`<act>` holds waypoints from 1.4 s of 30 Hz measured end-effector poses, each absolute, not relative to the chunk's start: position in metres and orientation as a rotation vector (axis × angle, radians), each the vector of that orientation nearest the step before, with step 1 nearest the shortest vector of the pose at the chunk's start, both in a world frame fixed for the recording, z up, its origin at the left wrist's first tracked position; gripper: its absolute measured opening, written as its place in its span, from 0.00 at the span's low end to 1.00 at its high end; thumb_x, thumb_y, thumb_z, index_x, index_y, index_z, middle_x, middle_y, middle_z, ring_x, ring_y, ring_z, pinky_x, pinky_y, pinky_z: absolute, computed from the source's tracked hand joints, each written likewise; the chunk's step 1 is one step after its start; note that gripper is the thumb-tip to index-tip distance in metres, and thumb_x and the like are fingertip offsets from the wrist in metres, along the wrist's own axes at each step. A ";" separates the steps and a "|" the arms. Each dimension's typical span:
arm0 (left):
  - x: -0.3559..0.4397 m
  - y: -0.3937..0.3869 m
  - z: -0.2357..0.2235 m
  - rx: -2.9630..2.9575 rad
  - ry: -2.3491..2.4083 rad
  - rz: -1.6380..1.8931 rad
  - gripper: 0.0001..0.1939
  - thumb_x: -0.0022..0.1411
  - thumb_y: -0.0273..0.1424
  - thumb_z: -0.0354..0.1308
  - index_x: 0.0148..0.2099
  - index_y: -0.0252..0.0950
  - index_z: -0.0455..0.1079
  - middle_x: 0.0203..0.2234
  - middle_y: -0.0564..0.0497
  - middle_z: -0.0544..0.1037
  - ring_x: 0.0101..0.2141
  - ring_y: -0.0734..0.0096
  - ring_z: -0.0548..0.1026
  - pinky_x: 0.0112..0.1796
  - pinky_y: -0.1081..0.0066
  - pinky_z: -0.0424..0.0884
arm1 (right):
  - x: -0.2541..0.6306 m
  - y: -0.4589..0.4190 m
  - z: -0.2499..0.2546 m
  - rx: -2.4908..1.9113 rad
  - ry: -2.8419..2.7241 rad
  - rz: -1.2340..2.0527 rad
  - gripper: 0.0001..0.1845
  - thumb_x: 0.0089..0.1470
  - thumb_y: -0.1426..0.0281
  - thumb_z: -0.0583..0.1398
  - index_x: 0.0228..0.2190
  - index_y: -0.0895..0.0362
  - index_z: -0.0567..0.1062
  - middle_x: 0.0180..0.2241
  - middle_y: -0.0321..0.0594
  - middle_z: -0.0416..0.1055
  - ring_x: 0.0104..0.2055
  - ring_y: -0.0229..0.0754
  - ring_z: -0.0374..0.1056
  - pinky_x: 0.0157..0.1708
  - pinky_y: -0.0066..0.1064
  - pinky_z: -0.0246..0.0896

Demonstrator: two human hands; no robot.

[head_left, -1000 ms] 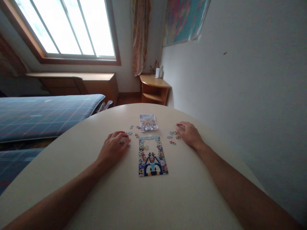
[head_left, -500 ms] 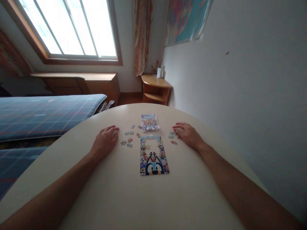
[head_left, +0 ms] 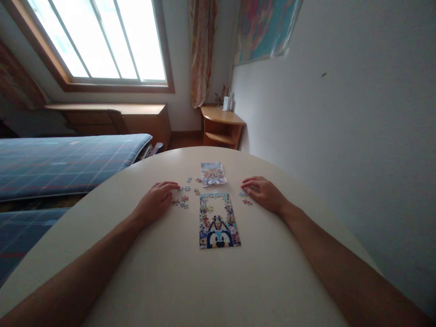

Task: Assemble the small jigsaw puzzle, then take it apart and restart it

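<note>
A jigsaw puzzle (head_left: 220,237) with a blue cartoon dog lies in front of me, its frame filled and a gap in its upper middle. One loose-looking piece (head_left: 210,209) lies inside that gap. My left hand (head_left: 156,200) rests on the table to the left, its index finger stretched onto a puzzle piece (head_left: 180,188) in a scattered group. My right hand (head_left: 264,194) lies over the smaller group at right, fingers extended onto a bluish piece (head_left: 243,194) and partly hiding others. Nearer me is another piece (head_left: 247,202). Neither hand has lifted anything.
A crinkled picture sheet (head_left: 213,174) lies just beyond the puzzle on the round white table (head_left: 218,281). A plaid mattress (head_left: 68,163) stands to the left, a white wall (head_left: 340,136) to the right. Behind the table is a wooden corner shelf (head_left: 223,116).
My left hand has slid right and its index finger now reaches a piece. My right hand has shifted slightly left, covering more of the right-hand pieces.
</note>
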State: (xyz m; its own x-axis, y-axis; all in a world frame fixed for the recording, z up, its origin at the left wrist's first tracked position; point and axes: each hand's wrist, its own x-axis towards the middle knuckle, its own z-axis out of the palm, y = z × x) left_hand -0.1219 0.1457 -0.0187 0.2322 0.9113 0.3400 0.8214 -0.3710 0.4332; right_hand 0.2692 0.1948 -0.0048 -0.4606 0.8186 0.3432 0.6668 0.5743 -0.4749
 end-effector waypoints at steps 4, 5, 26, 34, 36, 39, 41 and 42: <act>-0.130 0.145 -0.013 2.260 1.630 0.840 0.17 0.54 0.29 0.49 0.46 0.37 0.68 0.52 0.44 0.75 0.54 0.56 0.71 0.56 0.54 0.66 | 0.270 0.195 -0.004 -1.217 -2.215 0.389 0.10 0.58 0.68 0.59 0.36 0.53 0.81 0.42 0.42 0.78 0.47 0.46 0.70 0.52 0.41 0.62; -0.133 0.144 -0.010 2.253 1.605 0.824 0.16 0.54 0.30 0.49 0.45 0.38 0.68 0.53 0.44 0.75 0.53 0.56 0.71 0.55 0.54 0.67 | 0.270 0.195 -0.003 -1.227 -2.201 0.397 0.10 0.58 0.67 0.59 0.36 0.53 0.81 0.42 0.42 0.78 0.46 0.46 0.70 0.52 0.40 0.62; -0.132 0.139 -0.011 2.419 1.446 0.700 0.11 0.62 0.41 0.53 0.37 0.40 0.71 0.54 0.45 0.73 0.54 0.55 0.70 0.57 0.55 0.65 | 0.272 0.197 -0.005 -1.550 -1.935 0.426 0.15 0.56 0.67 0.56 0.40 0.57 0.79 0.29 0.39 0.76 0.28 0.39 0.67 0.31 0.30 0.61; -0.134 0.140 -0.012 2.427 1.454 0.702 0.13 0.63 0.43 0.54 0.36 0.41 0.72 0.53 0.47 0.73 0.53 0.55 0.71 0.56 0.56 0.65 | 0.288 0.209 -0.002 -1.623 -1.953 0.541 0.14 0.54 0.69 0.57 0.39 0.59 0.81 0.36 0.43 0.79 0.34 0.41 0.71 0.36 0.30 0.63; -0.134 0.141 -0.013 2.425 1.445 0.705 0.13 0.63 0.43 0.53 0.36 0.41 0.72 0.53 0.47 0.74 0.53 0.55 0.71 0.56 0.55 0.65 | 0.296 0.210 0.004 -1.650 -1.978 0.580 0.13 0.54 0.68 0.59 0.37 0.59 0.81 0.34 0.44 0.79 0.34 0.42 0.71 0.35 0.31 0.64; -0.134 0.141 -0.013 2.421 1.449 0.711 0.14 0.63 0.44 0.53 0.36 0.41 0.72 0.53 0.47 0.74 0.53 0.54 0.71 0.56 0.55 0.65 | 0.305 0.209 0.014 -1.665 -2.031 0.661 0.12 0.52 0.66 0.61 0.34 0.59 0.82 0.32 0.44 0.80 0.32 0.42 0.72 0.33 0.30 0.64; -0.133 0.141 -0.013 2.416 1.457 0.714 0.14 0.63 0.45 0.53 0.36 0.41 0.72 0.53 0.47 0.74 0.53 0.54 0.71 0.56 0.55 0.65 | 0.308 0.206 0.021 -1.663 -2.094 0.725 0.12 0.51 0.64 0.63 0.34 0.59 0.82 0.32 0.44 0.80 0.33 0.42 0.72 0.33 0.30 0.65; -0.133 0.141 -0.013 2.415 1.455 0.716 0.14 0.63 0.45 0.54 0.37 0.41 0.72 0.53 0.46 0.74 0.53 0.54 0.71 0.56 0.55 0.65 | 0.309 0.205 0.023 -1.666 -2.130 0.748 0.13 0.51 0.63 0.64 0.34 0.59 0.82 0.33 0.44 0.79 0.33 0.42 0.72 0.33 0.30 0.65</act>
